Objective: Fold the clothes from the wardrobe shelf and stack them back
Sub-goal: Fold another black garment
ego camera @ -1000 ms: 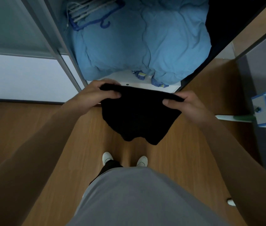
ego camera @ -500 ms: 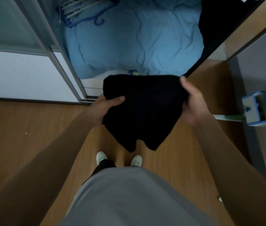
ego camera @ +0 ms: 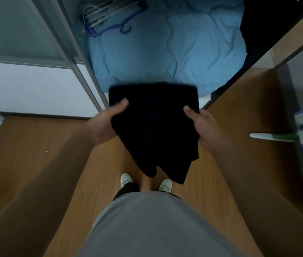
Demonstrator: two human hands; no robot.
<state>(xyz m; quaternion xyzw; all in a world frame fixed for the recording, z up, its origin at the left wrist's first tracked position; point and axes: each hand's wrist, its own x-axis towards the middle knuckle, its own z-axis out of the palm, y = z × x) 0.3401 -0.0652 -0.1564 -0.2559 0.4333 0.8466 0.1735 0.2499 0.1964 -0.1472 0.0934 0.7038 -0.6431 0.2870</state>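
Reaches forward and down with both arms, bare along the whole visible length. Grips the left edge of the cloth [ego camera: 154,127] with the left hand [ego camera: 103,125], left thumb [ego camera: 121,105] laid on top and pointing inward, fingers hidden beneath the cloth. Grips the right edge with the right hand [ego camera: 205,129], right thumb [ego camera: 189,110] on top likewise, fingers out of sight below. Holds the hands about level with each other, one on each side of the cloth, palms turned toward it. Brings the left forearm [ego camera: 45,182] in from the lower left of the cloth and the right forearm [ego camera: 249,182] from its lower right, wrists roughly straight.
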